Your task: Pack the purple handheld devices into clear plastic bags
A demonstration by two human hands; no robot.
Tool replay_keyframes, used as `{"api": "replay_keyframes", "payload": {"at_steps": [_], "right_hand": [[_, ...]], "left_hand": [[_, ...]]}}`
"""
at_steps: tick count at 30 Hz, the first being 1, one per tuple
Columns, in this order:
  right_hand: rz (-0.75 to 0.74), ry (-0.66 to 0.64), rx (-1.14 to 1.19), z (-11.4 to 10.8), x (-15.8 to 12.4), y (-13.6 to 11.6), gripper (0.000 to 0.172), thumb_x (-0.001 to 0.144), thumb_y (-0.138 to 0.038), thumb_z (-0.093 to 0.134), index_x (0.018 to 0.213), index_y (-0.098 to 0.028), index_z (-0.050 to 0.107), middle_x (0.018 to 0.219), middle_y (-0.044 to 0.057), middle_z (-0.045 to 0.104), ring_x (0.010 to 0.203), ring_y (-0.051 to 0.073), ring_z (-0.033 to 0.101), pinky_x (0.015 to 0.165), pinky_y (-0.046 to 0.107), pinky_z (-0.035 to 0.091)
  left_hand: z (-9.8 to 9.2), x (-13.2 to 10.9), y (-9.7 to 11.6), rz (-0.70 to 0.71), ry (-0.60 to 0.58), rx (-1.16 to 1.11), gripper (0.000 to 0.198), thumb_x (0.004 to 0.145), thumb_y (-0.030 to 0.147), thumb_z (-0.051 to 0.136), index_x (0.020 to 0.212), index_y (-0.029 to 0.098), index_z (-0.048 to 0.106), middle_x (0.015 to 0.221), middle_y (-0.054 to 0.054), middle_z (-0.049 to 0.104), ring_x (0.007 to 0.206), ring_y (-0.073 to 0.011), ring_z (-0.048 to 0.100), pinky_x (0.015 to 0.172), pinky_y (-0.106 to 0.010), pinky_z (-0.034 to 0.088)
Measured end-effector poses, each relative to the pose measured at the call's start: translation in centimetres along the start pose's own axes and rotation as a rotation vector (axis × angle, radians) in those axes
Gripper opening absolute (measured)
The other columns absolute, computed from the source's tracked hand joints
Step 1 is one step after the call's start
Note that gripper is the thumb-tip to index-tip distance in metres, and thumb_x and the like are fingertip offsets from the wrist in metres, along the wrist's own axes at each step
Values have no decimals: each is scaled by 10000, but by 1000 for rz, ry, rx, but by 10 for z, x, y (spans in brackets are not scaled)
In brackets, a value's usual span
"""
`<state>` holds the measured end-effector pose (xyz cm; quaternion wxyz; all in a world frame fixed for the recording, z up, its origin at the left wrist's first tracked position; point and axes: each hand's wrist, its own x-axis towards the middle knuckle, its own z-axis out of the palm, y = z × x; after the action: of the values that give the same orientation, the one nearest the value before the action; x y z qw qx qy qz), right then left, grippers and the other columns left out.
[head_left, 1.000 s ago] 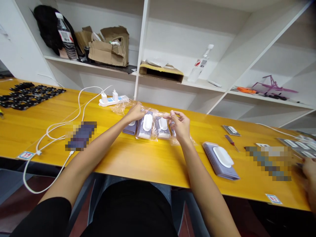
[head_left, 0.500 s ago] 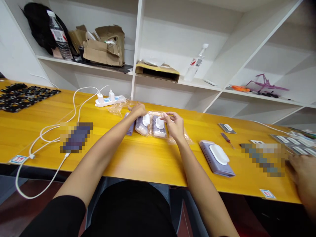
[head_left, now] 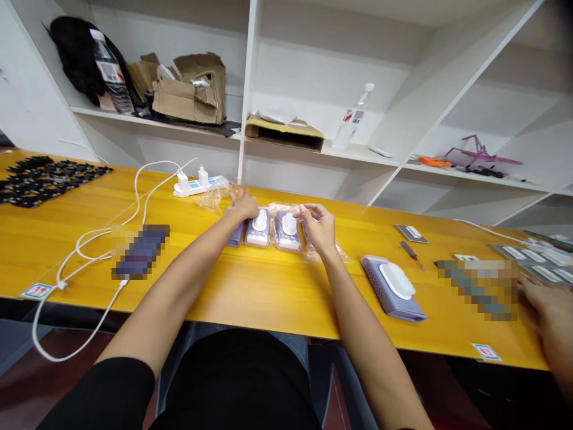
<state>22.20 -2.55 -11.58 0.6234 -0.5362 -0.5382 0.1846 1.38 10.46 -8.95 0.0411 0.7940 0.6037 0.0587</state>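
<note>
Several purple-grey devices in clear plastic wrapping stand in a row on the table. Two show fully: a left wrapped device (head_left: pixel 257 237) and a right wrapped device (head_left: pixel 287 240), each with a white oval piece on its face. My left hand (head_left: pixel 244 206) is over the leftmost device (head_left: pixel 235 235), fingers loosely spread and holding nothing I can see. At the row's right end, my right hand (head_left: pixel 319 228) has half-curled fingers, thumb tip near the right wrapped device. It partly hides another wrapped device beneath it. An unwrapped purple-grey device (head_left: pixel 394 288) lies farther right.
A power strip (head_left: pixel 201 185) with white cables stands behind the row, next to crumpled plastic. A blurred-out phone (head_left: pixel 141 252) lies left. Toward the right are a screwdriver (head_left: pixel 412 255) and another person's hand (head_left: pixel 548 304). Shelves (head_left: pixel 313 77) rise behind the table.
My left hand has shifted left, off the left wrapped device, whose white piece shows fully now. That device stands straighter. My right hand has barely moved.
</note>
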Motion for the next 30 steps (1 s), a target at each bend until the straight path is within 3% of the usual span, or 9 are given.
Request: {"api": "replay_keyframes", "payload": {"at_steps": [4, 10, 15, 19, 21, 23, 25, 27, 30], "right_hand": [[-12, 2, -7, -2, 1, 1, 453, 924, -660, 764, 1025, -219, 747, 870, 89, 852, 809, 250, 713, 860, 403, 564], [-19, -4, -14, -3, 1, 0, 536, 929, -736, 754, 1049, -213, 742, 891, 106, 854, 813, 258, 728, 812, 397, 570], [-41, -12, -18, -1, 0, 1, 547, 930, -750, 744, 1044, -215, 741, 871, 96, 842, 812, 252, 731, 787, 378, 561], [-28, -24, -11, -1, -1, 2, 544, 932, -742, 744, 1053, -212, 736, 858, 91, 840, 788, 247, 730, 747, 369, 557], [-24, -25, -3, 0, -1, 1, 533, 931, -731, 751, 1057, -213, 735, 856, 89, 840, 777, 245, 732, 734, 366, 555], [-24, -25, 5, 0, -1, 0, 512, 931, -714, 757, 1050, -216, 734, 851, 85, 839, 765, 243, 733, 730, 367, 554], [-24, -24, 9, 0, -1, -1, 485, 930, -691, 761, 1036, -219, 732, 836, 79, 836, 748, 241, 732, 742, 374, 553], [-26, -23, 14, 1, -2, -3, 460, 924, -668, 767, 1021, -221, 730, 820, 73, 835, 737, 242, 736, 766, 386, 555], [-30, -22, 20, 2, -4, -5, 424, 917, -635, 771, 1014, -224, 732, 812, 67, 838, 741, 246, 749, 800, 401, 557]], "left_hand": [[-8, -7, -15, -30, -1, -44, 577, 1003, 486, 680, 1493, 188, 751, 1696, -252, 573, 1623, -483, 431, 1318, -681, 361], [-18, -26, -50, -37, -124, -71, 421, 878, 372, 808, 1255, 190, 855, 1323, -204, 830, 1262, -389, 772, 1047, -389, 609], [-15, -50, -65, -24, -115, -80, 367, 917, 383, 736, 1189, 167, 855, 1270, -213, 842, 1199, -393, 805, 959, -377, 623], [-19, -64, -71, -39, -81, -97, 373, 977, 522, 720, 1096, 191, 846, 1166, -204, 846, 1200, -410, 792, 1001, -425, 623], [-22, -68, -77, -91, 71, -111, 381, 1018, 511, 693, 1150, 178, 826, 1274, -233, 807, 1300, -439, 743, 1077, -490, 609], [-20, -69, -86, -154, 292, -123, 448, 1007, 430, 733, 1361, 155, 746, 1518, -262, 684, 1469, -461, 624, 1162, -548, 577], [-14, -68, -98, -197, 417, -146, 744, 942, 376, 822, 1608, 174, 560, 1733, -256, 486, 1603, -468, 476, 1212, -590, 550], [-5, -65, -110, -235, 380, -194, 946, 904, 384, 860, 1723, 229, 414, 1815, -239, 371, 1653, -478, 396, 1235, -637, 526], [9, -59, -126, -271, 275, -226, 869, 934, 358, 790, 1717, 275, 423, 1755, -229, 466, 1638, -463, 420, 1260, -672, 481]]}}
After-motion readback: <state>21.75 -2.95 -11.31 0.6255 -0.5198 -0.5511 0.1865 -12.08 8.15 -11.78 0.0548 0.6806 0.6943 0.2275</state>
